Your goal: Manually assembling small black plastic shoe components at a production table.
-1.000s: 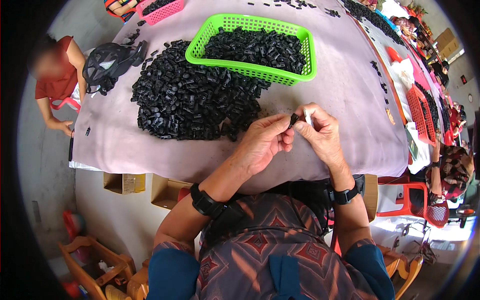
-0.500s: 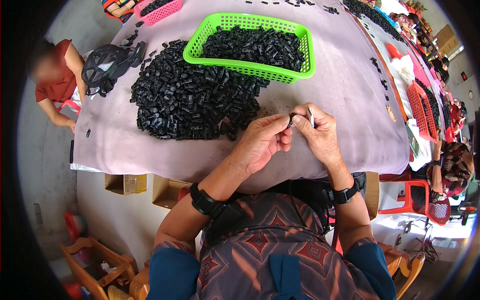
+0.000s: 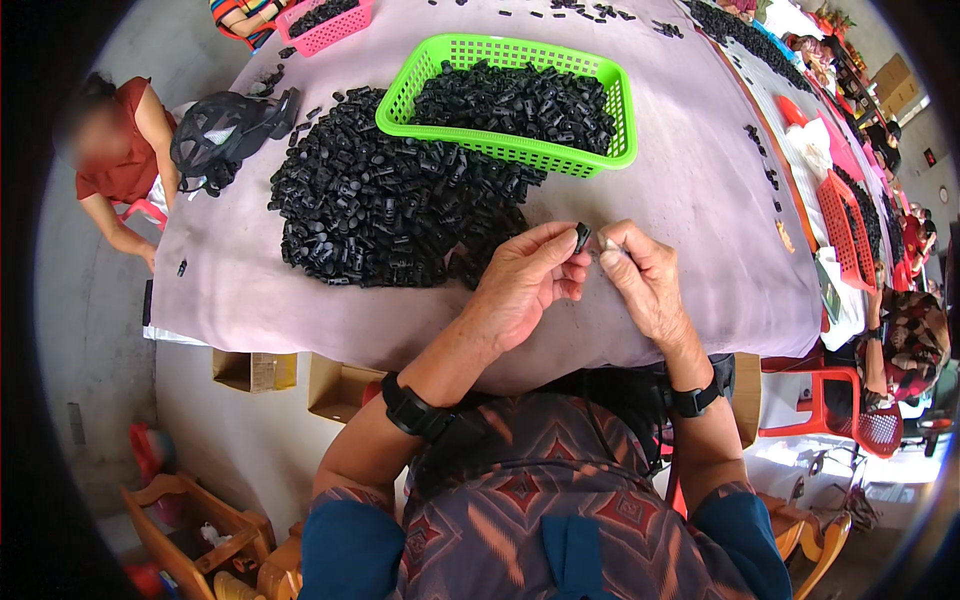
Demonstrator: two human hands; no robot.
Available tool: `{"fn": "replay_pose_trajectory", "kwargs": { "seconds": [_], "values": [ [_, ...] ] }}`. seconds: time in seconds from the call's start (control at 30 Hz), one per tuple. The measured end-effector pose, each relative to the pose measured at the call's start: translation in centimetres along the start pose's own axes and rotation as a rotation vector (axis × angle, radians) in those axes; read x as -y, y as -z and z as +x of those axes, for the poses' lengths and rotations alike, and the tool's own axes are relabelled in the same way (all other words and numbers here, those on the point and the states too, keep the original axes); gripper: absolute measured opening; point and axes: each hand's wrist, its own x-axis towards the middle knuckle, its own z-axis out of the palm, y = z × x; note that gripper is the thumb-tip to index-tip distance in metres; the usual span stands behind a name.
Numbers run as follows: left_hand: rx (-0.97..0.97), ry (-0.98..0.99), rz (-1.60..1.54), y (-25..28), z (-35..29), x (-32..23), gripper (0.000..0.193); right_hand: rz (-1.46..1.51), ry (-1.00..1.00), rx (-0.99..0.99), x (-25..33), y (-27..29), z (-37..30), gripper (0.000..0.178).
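Observation:
My left hand (image 3: 522,282) is closed, pinching a small black plastic piece (image 3: 582,237) between thumb and fingertips. Just to its right, my right hand (image 3: 645,283) is closed on a thin, pale, blade-like tool, now mostly hidden by the fingers. A narrow gap separates the fingertips of the two hands. Beyond my left hand lies a wide heap of similar black pieces (image 3: 385,215) on the pale pinkish tablecloth (image 3: 690,190). Behind the heap stands a bright green plastic basket (image 3: 483,144), its inside filled with more of these pieces.
A black mesh cap (image 3: 225,130) lies at the table's left, near a seated person in red (image 3: 120,150). A pink basket (image 3: 335,30) is at the far left. To the right are a red basket (image 3: 845,228) and a red chair (image 3: 832,405). Cardboard boxes (image 3: 340,388) stand below the table edge.
My right fingertips have drawn slightly away from the black piece, and the pale tool shows less. The piece sits more upright in my left hand. The whole view has shifted slightly.

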Motion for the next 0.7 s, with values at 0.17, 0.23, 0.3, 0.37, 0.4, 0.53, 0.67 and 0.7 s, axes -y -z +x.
{"fn": "replay_pose_trajectory", "kwargs": {
  "seconds": [0.17,0.23,0.3,0.37,0.4,0.53,0.67,0.7],
  "values": [
    [0.019,-0.024,-0.007,0.4,0.1,0.2,0.015,-0.109,0.068,0.015,1.8,-0.4,0.3,0.014],
    [0.013,-0.014,-0.005,0.5,0.1,0.3,0.015,-0.166,0.036,0.049,2.0,-0.3,0.4,0.013],
    [-0.001,-0.011,-0.002,0.3,0.2,0.2,0.015,-0.168,0.036,0.044,2.0,-0.3,0.4,0.013],
    [-0.016,-0.007,0.0,0.3,0.2,0.3,0.015,-0.168,0.034,0.04,1.9,-0.3,0.4,0.014],
    [-0.009,-0.008,-0.003,0.5,0.2,0.4,0.015,-0.188,0.04,0.048,1.9,-0.3,0.4,0.014],
    [0.029,-0.004,-0.022,0.7,0.3,0.5,0.014,-0.18,0.019,0.041,1.9,-0.2,0.4,0.014],
    [0.033,-0.003,-0.026,0.7,0.3,0.4,0.014,-0.164,0.006,0.031,1.7,-0.5,0.3,0.014],
    [0.037,-0.003,-0.035,0.7,0.3,0.4,0.014,-0.152,-0.009,0.024,1.7,-0.5,0.3,0.015]
  ]
}}
